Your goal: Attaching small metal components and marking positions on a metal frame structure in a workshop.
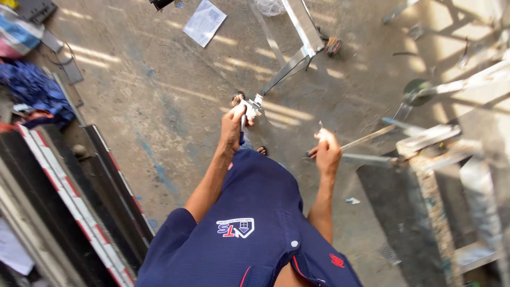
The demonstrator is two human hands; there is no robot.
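Where the concrete floor [159, 106] fills most of the view, it is seen stained and streaked with sunlight, and every other place is given here relative to it. Along its left edge, long dark panels with red-and-white striped edging [79, 207] are stacked, and above these a heap of blue cloth [34, 90] is piled. On the floor's right side a rough workbench [441, 175] is stood, with metal strips laid across its top. Towards the upper middle of the floor a metal frame [300, 37] is propped at a slant, and left of it a printed sheet of paper [204, 21] is lying flat.

Above the lower middle of the floor the person's dark blue shirt [249, 223] is seen, with both arms raised from it. The left hand [232, 127] is held up over the floor's centre, its fingers curled tightly around a small silvery metal fitting [252, 108], which is gripped at the top of the fist and is kept clear of the floor. The right hand [326, 151] is raised nearer the workbench; its fingertips are pinched together on a small pale piece [320, 129], too blurred to be identified.
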